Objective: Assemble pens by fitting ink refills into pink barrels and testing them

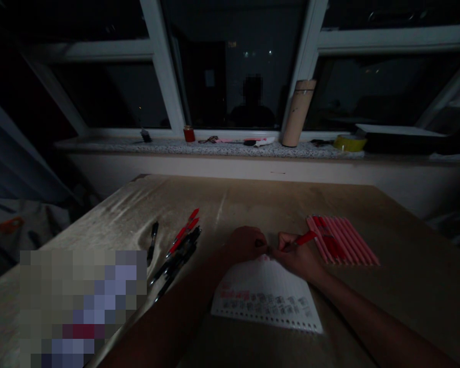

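A lined, hole-punched sheet of paper (270, 286) lies on the table, with its row of holes toward me. Rows of black scribbles and some red marks cover its near part. My right hand (297, 258) is closed around a red pen (305, 237), whose back end sticks up to the right. Close beside it, at the sheet's far edge, my left hand (245, 243) has its fingers curled together. The fingertips of both hands nearly meet, and dimness hides what the left one grips, if anything.
Several black pens (180, 258) and red pens (184, 232) lie left of the sheet, with one black pen (152, 243) apart. A row of pink pens (348, 240) lies at right, red ones on top. The windowsill (230, 146) holds a tall cylinder (299, 112) and yellow tape (348, 143).
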Available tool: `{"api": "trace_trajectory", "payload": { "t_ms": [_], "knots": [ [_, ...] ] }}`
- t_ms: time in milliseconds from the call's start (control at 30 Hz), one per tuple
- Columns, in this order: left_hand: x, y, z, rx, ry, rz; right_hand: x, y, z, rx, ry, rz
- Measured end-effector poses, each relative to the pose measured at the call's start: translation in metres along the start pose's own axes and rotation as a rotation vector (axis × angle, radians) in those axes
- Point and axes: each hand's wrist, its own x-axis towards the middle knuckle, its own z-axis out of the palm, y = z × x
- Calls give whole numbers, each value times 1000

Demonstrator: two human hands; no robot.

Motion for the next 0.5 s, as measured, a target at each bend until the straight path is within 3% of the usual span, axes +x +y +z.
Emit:
{"api": "trace_trajectory", "payload": {
  "t_ms": [167, 333, 500],
  "knots": [
    [-1, 1, 0, -18, 13, -6, 2, -6, -5, -4, 77, -15],
    [-2, 4, -5, -24, 49, 34, 5, -3, -4, 117, 151, 72],
    [-3, 12, -10, -80, 102, 96, 6, 7, -2, 335, 97, 174]
  ]
}}
